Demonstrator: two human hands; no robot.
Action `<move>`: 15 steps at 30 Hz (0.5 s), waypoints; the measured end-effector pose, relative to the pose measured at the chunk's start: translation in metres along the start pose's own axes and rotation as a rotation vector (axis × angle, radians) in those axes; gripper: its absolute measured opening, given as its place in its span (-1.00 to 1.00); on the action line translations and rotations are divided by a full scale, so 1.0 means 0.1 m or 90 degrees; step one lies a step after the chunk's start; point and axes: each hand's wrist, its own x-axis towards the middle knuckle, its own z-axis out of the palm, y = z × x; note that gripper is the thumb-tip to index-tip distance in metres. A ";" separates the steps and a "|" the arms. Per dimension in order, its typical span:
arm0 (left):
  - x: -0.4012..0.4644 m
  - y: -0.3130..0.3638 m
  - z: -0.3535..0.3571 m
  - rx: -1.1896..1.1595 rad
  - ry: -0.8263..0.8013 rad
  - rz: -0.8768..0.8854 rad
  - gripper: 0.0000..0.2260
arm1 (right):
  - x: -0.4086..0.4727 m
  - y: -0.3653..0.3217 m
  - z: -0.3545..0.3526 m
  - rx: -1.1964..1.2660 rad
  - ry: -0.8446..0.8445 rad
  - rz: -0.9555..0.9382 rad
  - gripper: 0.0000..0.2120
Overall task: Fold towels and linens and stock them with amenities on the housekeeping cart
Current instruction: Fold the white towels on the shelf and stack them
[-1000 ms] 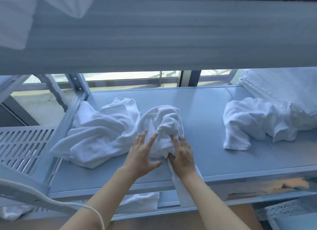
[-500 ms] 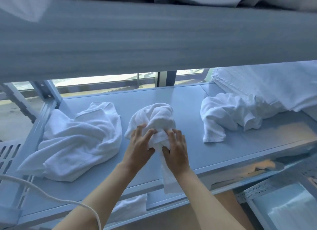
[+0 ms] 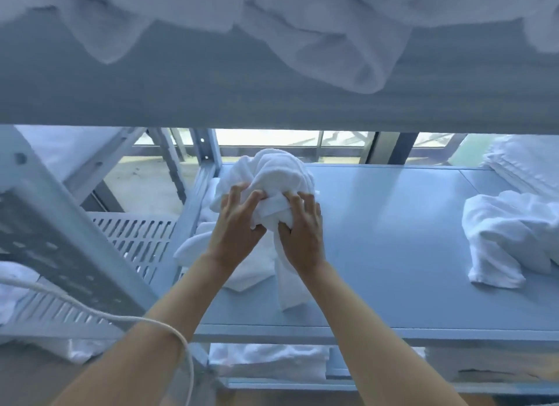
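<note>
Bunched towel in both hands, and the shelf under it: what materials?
Bunched towel: white terry cloth, probably cotton; matte looped pile, soft creases. Shelf: looks like painted sheet metal, smooth pale blue-grey with soft sheen and a panel seam; laminate can't be ruled out.

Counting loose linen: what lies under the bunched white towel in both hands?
Under the bunched white towel, another crumpled white towel lies on the grey metal shelf; its middle is hidden.

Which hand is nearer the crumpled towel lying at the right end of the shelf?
The right hand. It grips the bunched towel at mid-shelf, with bare shelf between it and the crumpled towel. The left hand grips the same bunched towel on its far side.
</note>
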 end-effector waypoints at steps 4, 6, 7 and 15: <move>-0.14 -0.43 -0.21 0.027 -0.032 -0.045 -0.52 | -0.01 -0.24 0.46 0.031 -0.053 0.038 -0.47; -0.21 -0.61 -0.25 0.057 -0.107 -0.094 -0.52 | -0.07 -0.26 0.65 0.017 -0.134 0.065 -0.39; -0.26 -0.67 -0.25 0.073 -0.152 -0.120 -0.51 | -0.12 -0.24 0.74 -0.006 -0.184 0.070 -0.34; -0.39 -0.68 -0.21 0.098 -0.217 -0.179 -0.42 | -0.45 -0.06 0.88 -0.100 -0.303 0.078 -0.18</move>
